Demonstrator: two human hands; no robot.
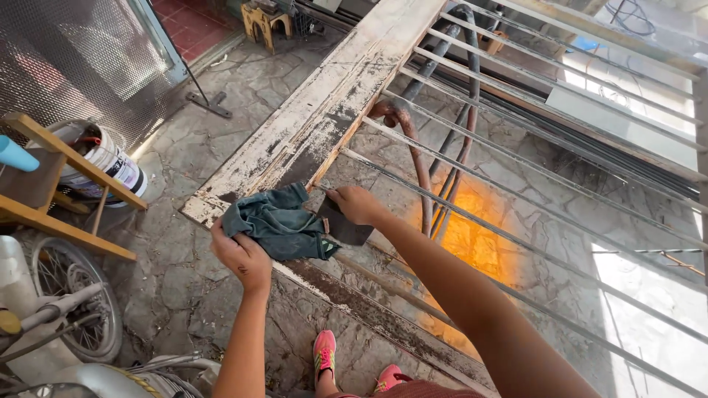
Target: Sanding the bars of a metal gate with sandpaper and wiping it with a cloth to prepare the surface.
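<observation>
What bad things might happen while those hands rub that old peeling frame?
Flaking paint on the wooden frame may leave splinters or dust on the bare right hand pressing the dark sanding sheet. The bunched cloth in the left hand might snag on rough edges. The thin metal bars beside the arm could scrape skin.

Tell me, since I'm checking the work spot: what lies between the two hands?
In the head view, a crumpled dark green cloth on the peeling frame spans from the left hand toward the right hand.
</observation>
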